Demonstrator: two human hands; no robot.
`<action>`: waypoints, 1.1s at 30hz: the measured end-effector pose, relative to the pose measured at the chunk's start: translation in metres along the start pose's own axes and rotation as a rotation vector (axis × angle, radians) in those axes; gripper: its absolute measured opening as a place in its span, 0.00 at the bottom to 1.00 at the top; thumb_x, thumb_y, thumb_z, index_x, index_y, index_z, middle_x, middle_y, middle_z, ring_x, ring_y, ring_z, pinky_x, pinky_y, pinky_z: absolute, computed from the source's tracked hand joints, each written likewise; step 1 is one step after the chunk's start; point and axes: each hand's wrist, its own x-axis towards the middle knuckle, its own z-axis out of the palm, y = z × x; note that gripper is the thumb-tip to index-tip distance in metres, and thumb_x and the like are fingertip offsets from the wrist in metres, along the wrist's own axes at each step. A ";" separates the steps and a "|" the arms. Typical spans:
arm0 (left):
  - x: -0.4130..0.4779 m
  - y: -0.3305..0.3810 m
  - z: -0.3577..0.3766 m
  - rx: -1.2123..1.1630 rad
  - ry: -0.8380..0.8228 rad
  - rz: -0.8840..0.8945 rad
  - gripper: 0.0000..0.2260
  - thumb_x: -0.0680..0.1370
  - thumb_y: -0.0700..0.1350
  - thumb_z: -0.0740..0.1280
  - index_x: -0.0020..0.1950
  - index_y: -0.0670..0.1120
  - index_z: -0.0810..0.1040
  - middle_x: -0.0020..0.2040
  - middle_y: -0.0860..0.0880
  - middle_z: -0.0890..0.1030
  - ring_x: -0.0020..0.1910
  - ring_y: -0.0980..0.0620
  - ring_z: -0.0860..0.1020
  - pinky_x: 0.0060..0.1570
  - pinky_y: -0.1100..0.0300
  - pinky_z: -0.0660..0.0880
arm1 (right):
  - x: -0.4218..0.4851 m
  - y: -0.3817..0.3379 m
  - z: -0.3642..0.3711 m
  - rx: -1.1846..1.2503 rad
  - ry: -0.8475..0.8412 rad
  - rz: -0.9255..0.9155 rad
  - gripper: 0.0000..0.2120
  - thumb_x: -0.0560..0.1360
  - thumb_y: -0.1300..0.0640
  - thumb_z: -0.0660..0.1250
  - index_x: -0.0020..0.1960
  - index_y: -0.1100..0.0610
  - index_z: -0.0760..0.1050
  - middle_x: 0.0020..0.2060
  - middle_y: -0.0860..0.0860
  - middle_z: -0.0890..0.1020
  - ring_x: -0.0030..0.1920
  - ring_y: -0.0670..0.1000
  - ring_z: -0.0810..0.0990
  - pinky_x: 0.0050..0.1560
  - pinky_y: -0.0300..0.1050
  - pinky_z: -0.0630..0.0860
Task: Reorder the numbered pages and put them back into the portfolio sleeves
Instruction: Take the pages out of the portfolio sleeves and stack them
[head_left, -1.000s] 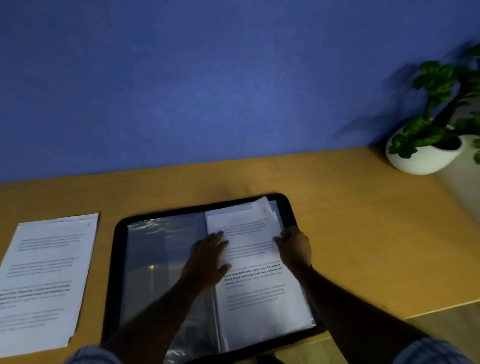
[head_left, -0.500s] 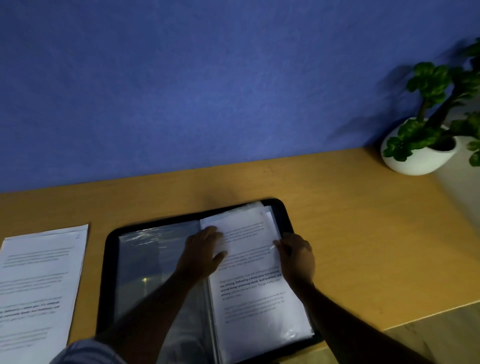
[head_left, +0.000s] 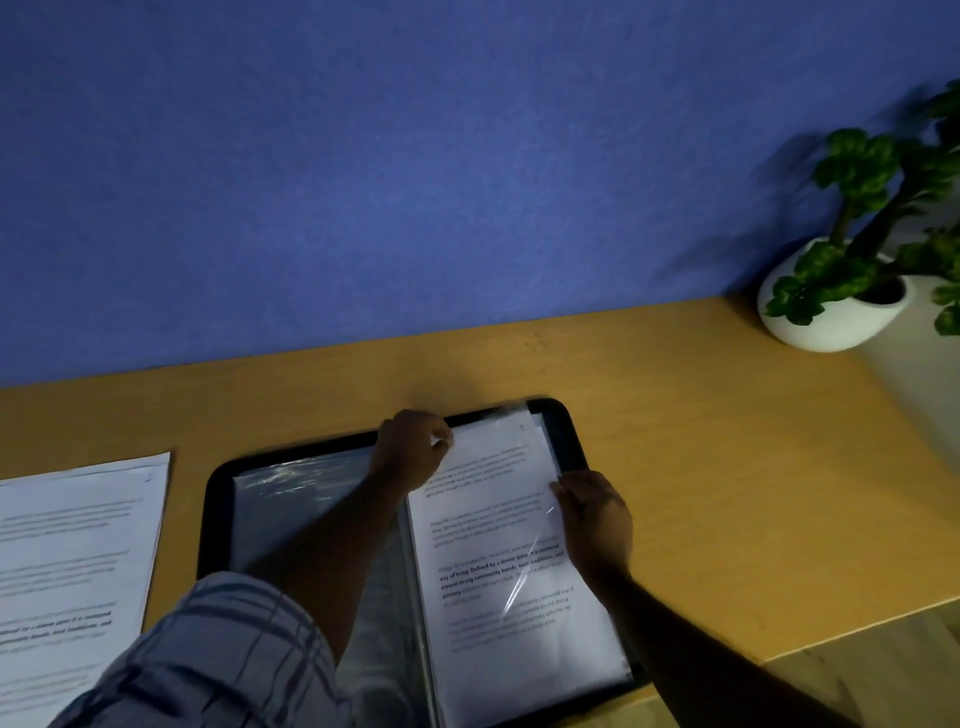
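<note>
A black portfolio (head_left: 563, 431) lies open on the wooden desk. Its left half shows clear sleeves (head_left: 291, 499). On its right half lies a printed page (head_left: 498, 551) with a glossy sleeve over it. My left hand (head_left: 413, 449) is at the page's top left corner, fingers curled and pinching the top edge of page or sleeve. My right hand (head_left: 595, 514) holds the right edge of the page and sleeve, fingers curled at the margin. A stack of printed pages (head_left: 72, 566) lies on the desk to the left of the portfolio.
A white pot with a green plant (head_left: 831, 306) stands at the desk's back right corner. A blue wall runs along the back of the desk. The desk's front edge (head_left: 852, 629) cuts across at the lower right.
My left hand moved from the middle of the page up to its top left corner and its fingers curled there. My right hand stayed on the right edge. The page sits lower in the sleeve.
</note>
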 end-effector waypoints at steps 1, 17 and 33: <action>0.000 0.001 -0.001 0.008 0.003 0.013 0.01 0.74 0.46 0.72 0.44 0.51 0.84 0.48 0.54 0.82 0.49 0.50 0.79 0.50 0.53 0.74 | 0.000 0.001 0.001 0.010 -0.008 0.009 0.03 0.73 0.63 0.74 0.46 0.58 0.83 0.43 0.50 0.84 0.41 0.47 0.81 0.41 0.37 0.74; 0.020 -0.005 -0.015 -0.309 -0.293 -0.218 0.12 0.82 0.47 0.63 0.42 0.46 0.82 0.41 0.51 0.83 0.44 0.52 0.81 0.44 0.61 0.73 | 0.052 -0.008 0.012 0.405 -0.392 0.454 0.22 0.72 0.63 0.75 0.29 0.52 0.64 0.22 0.42 0.70 0.26 0.43 0.67 0.33 0.42 0.65; 0.046 -0.007 -0.007 -0.195 -0.563 -0.087 0.11 0.72 0.43 0.78 0.53 0.45 0.84 0.41 0.53 0.80 0.41 0.58 0.78 0.38 0.73 0.71 | 0.049 -0.012 0.008 0.568 -0.392 0.540 0.04 0.72 0.66 0.74 0.40 0.62 0.80 0.35 0.53 0.85 0.36 0.50 0.83 0.39 0.47 0.80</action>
